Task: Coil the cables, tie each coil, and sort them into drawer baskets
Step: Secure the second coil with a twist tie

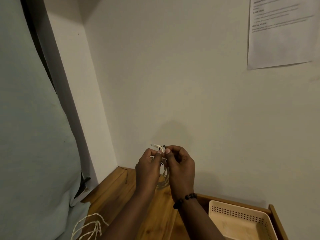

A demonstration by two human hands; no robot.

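Both hands are raised in front of the wall, above the wooden cabinet top [121, 193]. My left hand [149, 168] grips a coiled cream braided cable [164, 181], whose loops hang down between the hands and whose white plug end sticks up at the top left. My right hand [179, 166] pinches a thin black tie [163, 146] wrapped round the top of the coil. A second cream braided cable [88, 226] lies loose at the lower left. A cream perforated basket [242, 220] sits in the open wooden drawer [275, 217] at the lower right.
A thin black tie [125, 172] lies on the cabinet top near the wall corner. A pale cushion or fabric [32, 135] fills the left side. A printed sheet [280, 32] is stuck on the wall at the upper right.
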